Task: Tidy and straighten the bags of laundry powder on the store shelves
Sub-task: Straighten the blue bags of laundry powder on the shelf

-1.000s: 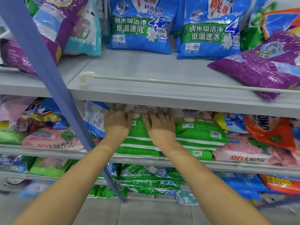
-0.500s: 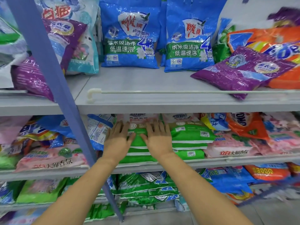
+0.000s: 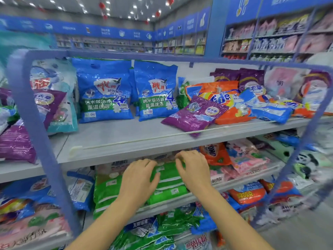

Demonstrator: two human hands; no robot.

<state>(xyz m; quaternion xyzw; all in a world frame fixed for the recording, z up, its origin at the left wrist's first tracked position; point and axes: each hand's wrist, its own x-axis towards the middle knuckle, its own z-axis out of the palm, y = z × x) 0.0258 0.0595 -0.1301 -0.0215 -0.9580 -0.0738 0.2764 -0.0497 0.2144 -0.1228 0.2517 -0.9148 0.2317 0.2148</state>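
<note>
1. A neighbouring pile (image 3: 106,192) of the same green packs lies just left of the hands on the middle shelf (image 3: 173,202).
2. The left hand (image 3: 138,177) rests on the green bags (image 3: 168,177), fingers relaxed, gripping nothing.
3. These bags lie stacked flat at the shelf's front. They look soft, heavy with powder and slick-skinned, so they are best squared by pressing on the sides.
4. The right hand (image 3: 194,170) touches the stack's right side with bent fingers. Whether it pinches a bag I cannot tell.
5. Above, a purple bag (image 3: 194,114) overhangs the rail (image 3: 126,143).
</note>
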